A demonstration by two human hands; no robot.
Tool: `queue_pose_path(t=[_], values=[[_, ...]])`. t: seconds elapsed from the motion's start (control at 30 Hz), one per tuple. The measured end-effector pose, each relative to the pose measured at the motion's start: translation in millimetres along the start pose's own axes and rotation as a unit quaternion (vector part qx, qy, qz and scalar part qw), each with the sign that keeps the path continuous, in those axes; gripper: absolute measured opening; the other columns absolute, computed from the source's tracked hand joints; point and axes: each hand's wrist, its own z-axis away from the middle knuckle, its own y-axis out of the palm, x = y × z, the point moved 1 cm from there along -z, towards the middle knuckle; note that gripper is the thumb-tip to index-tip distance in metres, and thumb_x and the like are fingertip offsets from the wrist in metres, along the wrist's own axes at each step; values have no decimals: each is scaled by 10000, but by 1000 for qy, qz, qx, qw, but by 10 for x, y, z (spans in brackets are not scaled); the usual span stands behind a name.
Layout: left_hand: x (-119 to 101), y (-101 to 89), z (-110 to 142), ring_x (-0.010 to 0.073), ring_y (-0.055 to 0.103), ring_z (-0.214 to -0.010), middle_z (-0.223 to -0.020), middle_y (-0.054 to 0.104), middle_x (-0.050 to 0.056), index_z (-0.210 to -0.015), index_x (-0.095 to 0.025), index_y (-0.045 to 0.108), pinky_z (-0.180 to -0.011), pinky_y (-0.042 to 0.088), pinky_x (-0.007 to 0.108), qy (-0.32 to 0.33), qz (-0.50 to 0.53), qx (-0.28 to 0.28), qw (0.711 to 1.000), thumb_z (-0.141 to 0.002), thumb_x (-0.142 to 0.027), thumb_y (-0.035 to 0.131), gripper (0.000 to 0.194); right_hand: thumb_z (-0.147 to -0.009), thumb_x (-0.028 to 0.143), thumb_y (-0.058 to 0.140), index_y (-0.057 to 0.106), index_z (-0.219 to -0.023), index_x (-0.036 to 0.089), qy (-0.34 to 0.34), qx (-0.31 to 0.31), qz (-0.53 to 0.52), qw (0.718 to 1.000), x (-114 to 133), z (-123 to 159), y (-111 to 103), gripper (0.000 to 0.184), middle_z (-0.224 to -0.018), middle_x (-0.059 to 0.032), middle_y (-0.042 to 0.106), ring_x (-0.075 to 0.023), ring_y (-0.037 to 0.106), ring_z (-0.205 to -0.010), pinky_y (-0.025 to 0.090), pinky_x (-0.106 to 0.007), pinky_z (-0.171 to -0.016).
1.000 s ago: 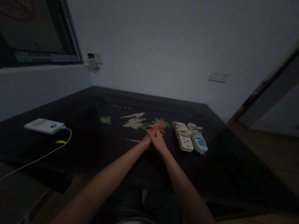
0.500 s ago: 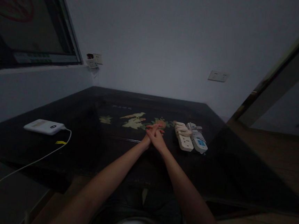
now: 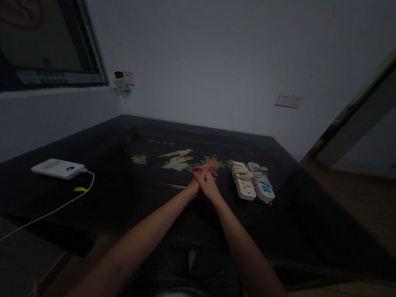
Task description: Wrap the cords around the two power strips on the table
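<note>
My left hand (image 3: 194,185) and my right hand (image 3: 209,183) rest together near the middle of the dark table (image 3: 124,197). Their fingers cross over one another, fairly straight, and nothing shows between them. Part of my left hand is hidden beneath the right. Just beyond my fingertips is a painted flower and bird pattern (image 3: 178,161) on the tabletop. To the right of my hands lie two power strips with their cords wound round them: a cream one (image 3: 246,189) and a white one with a blue socket face (image 3: 266,192). Neither hand touches them.
A white power bank (image 3: 57,168) lies at the table's left, its white cable (image 3: 54,211) running over the front edge. Beside the cable is a small yellow piece (image 3: 80,189). Wall sockets (image 3: 288,100) are on the wall behind, and a window (image 3: 45,29) is at upper left.
</note>
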Motion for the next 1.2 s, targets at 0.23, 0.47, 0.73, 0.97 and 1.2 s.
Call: queue_pose_path(t=[0.23,0.47,0.73,0.97,1.2], values=[[30,-7,-23,188,629,-681,-709,629,47,-1021,-169,575,-588,507,251,6,7,0,1000,-852,-454,435,359,-811,343,559,620,-1076,168,6,2,-4,1000,-16,-6,7,323,-1105,-110,641,-230,586,-1084,433,-365,-955],[22,10,-31,189,628,-673,-705,617,49,-997,-170,570,-576,497,250,0,10,-5,1000,-852,-456,439,347,-812,350,558,626,-1064,168,-2,-2,-6,1000,-5,-1,4,317,-1098,-106,643,-228,585,-1084,433,-365,-960],[-12,30,-12,188,636,-698,-706,614,49,-1014,-170,568,-583,510,255,4,8,-12,1000,-874,-413,415,320,-807,352,560,626,-1065,167,-6,-1,0,1000,-1,-2,-5,324,-1117,-111,628,-231,585,-1068,433,-370,-956],[-24,22,10,197,647,-730,-722,633,50,-995,-181,586,-607,519,255,2,14,-4,1000,-867,-415,433,308,-814,355,547,615,-1086,161,-8,2,3,1000,7,5,-4,341,-1107,-111,632,-230,589,-1054,435,-374,-950],[27,6,-40,169,638,-667,-693,631,36,-1019,-172,586,-593,525,239,4,19,-5,1000,-879,-381,420,302,-816,352,547,624,-1078,176,-2,1,3,1000,26,12,-8,325,-1095,-99,641,-226,585,-1069,433,-363,-947]])
